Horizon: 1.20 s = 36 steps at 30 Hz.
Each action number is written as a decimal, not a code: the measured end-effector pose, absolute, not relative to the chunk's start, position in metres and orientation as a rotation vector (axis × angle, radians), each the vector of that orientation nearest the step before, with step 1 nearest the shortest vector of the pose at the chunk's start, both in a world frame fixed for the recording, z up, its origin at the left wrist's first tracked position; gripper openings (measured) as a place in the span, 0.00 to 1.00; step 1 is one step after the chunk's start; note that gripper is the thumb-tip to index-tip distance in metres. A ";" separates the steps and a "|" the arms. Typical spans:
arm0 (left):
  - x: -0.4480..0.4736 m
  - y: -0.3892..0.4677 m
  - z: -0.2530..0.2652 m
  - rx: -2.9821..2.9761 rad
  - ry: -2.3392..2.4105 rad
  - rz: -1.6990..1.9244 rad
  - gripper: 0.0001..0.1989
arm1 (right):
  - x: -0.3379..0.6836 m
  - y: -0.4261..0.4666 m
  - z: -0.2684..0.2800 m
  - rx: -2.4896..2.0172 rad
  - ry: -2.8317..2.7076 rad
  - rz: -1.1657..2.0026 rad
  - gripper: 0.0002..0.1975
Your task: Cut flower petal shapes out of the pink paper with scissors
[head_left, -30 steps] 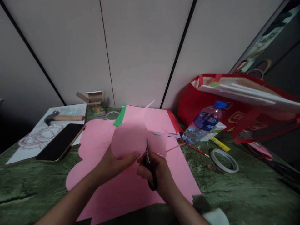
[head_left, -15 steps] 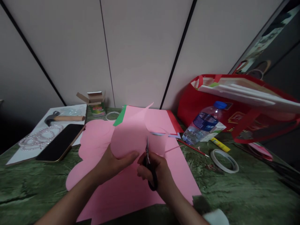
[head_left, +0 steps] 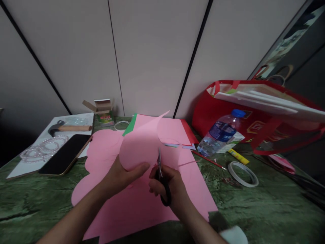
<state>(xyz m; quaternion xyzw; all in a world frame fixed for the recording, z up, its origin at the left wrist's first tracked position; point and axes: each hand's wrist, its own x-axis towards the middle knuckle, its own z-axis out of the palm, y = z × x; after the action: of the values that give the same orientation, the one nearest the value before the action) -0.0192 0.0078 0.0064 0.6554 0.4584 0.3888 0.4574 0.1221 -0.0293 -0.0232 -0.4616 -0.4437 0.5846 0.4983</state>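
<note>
While the left hand (head_left: 124, 175) pinches curved paper (head_left: 138, 150), the right hand (head_left: 174, 184) grips pointed scissors (head_left: 159, 166).

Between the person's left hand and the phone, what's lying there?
In the head view, rounded pink paper pieces lie between the left hand and the phone, with some green tabletop showing beside the phone.

left hand (head_left: 125, 177): fingers hidden behind pink paper (head_left: 139, 149) | red bag (head_left: 269, 117): cut by right edge

The right grip (head_left: 174, 185) holds scissors (head_left: 159, 166) against pink paper (head_left: 141, 150).
</note>
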 end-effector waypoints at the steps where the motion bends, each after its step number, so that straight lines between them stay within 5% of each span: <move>1: -0.019 0.008 0.007 1.608 1.132 0.968 0.09 | 0.122 -0.029 -0.024 -1.123 -1.074 1.415 0.10; 36: -0.016 0.003 0.012 1.648 1.212 0.918 0.15 | 0.128 -0.026 -0.035 -1.064 -1.151 1.325 0.10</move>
<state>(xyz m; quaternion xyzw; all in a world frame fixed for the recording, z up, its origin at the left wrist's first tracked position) -0.0156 0.0032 0.0123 0.6619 0.4869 0.3686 0.4347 0.1282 -0.0257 -0.0348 -0.4433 -0.4795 0.5522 0.5183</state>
